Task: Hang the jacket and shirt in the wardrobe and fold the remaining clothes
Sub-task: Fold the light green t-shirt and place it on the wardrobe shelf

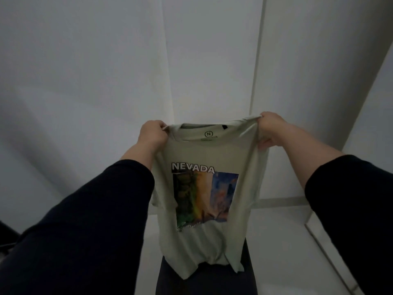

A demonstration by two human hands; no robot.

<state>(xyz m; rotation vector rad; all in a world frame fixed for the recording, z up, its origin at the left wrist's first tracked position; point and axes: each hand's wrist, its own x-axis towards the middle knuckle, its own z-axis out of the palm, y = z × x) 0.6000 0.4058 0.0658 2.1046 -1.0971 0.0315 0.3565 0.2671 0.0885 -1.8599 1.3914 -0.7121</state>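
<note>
A pale green T-shirt [234, 162] with the word NEVADA and a colourful square print hangs in the air in front of me, print facing me. My left hand [152, 134] pinches its left shoulder seam and my right hand [271, 128] pinches its right shoulder seam, both at about the same height. The shirt hangs straight down with its hem loose and slightly bunched near the bottom. Both my arms wear dark long sleeves.
White walls or panels [85, 81] fill the background, with a vertical white edge [257, 60] behind the shirt. A dark garment or surface [248, 277] lies below the shirt's hem. A white floor strip and a ledge [282, 202] are at the lower right.
</note>
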